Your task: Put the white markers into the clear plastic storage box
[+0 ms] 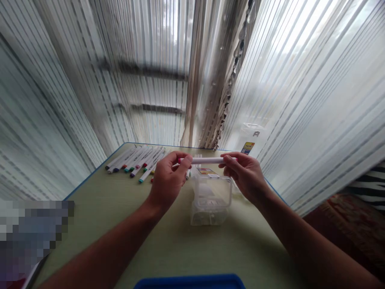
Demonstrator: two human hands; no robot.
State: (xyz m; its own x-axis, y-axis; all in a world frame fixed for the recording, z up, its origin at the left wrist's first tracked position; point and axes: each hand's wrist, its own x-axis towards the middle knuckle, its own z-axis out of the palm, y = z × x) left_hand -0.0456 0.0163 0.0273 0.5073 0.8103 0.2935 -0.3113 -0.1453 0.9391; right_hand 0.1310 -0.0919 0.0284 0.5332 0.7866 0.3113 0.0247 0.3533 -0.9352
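The left hand (170, 172) and the right hand (244, 174) are both grasping one marker (207, 160), each pinching an end between thumb and fingers. The marker is lying nearly level between them, its white barrel running left to right and pink showing at both ends. The hands are holding it up over the table (120, 216), and in the view it is appearing just beyond the clear box (213, 192).

The box is standing near the middle of the table, with a printed label showing on its far part. To the left of the left hand, other markers (148, 170) are lying loosely side by side toward the far left, their coloured ends pointing nearer. A clear pack (248, 147) with a yellow and blue label is showing at the far right, before the curtain (153, 44). A blue object (189, 282) is showing at the near edge, only partly in view.
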